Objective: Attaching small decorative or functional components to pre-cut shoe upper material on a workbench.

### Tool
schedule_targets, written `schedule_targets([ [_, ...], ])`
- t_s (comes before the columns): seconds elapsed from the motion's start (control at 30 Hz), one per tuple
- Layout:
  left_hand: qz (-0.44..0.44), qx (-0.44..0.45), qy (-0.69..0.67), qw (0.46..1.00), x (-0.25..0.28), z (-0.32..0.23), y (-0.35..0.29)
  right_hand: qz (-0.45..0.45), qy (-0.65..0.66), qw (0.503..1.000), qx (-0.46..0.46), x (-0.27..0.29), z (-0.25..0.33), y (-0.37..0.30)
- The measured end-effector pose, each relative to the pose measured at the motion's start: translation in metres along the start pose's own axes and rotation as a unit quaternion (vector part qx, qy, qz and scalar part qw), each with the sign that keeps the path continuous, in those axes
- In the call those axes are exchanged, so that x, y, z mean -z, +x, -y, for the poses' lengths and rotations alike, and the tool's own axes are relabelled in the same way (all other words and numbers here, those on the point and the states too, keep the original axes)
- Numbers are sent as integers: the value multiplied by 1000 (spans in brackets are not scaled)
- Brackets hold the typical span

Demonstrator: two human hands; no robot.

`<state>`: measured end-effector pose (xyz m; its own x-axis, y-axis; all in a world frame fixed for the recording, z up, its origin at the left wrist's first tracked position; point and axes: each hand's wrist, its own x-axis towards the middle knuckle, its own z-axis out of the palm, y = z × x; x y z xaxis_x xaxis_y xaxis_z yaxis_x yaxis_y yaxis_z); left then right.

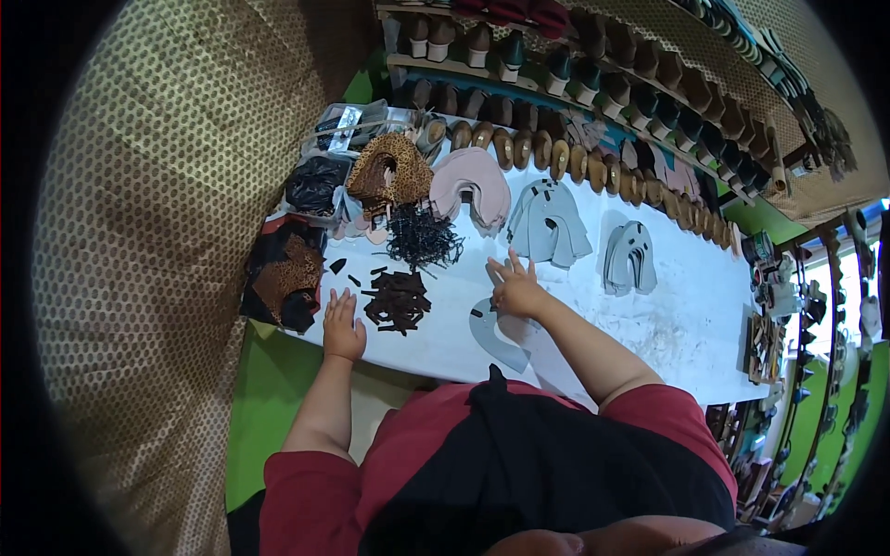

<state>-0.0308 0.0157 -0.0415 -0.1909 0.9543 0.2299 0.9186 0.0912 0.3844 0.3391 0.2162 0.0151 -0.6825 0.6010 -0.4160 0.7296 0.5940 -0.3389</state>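
Observation:
My left hand (343,326) lies with fingers stretched out at the table's near left edge, holding nothing. Beside it are a heap of short dark brown strips (397,301) and a few loose black scraps (339,265). My right hand (517,289) is spread over the middle of the table, by the upper end of a curved light grey shoe-upper piece (501,345). Whether its palm touches that piece is unclear. Farther on sit a stack of U-shaped grey pieces (547,225), with small black tabs on top, and a smaller grey stack (630,259).
The white table (686,315) also bears pink (471,185) and leopard-print pieces (389,171), a tangle of black strips (422,233) and a bag of dark scraps (283,278). Wooden shoe lasts (560,159) line its back, below shelves of shoes (556,69). A patterned curtain (158,259) hangs left.

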Motion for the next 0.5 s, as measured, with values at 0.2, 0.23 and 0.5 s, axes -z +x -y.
schedule_targets([
  [0.2, 6, 5, -6, 1000, -1, -2, 1, -25, 17, 999, -14, -17, -8, 1],
  [0.23, 6, 4, 0, 1000, -1, -2, 0, -25, 18, 999, -14, -18, -9, 2],
  [0.5, -61, 21, 49, 997, -4, -9, -3, -95, -68, 992, -52, -33, 9, -2],
])
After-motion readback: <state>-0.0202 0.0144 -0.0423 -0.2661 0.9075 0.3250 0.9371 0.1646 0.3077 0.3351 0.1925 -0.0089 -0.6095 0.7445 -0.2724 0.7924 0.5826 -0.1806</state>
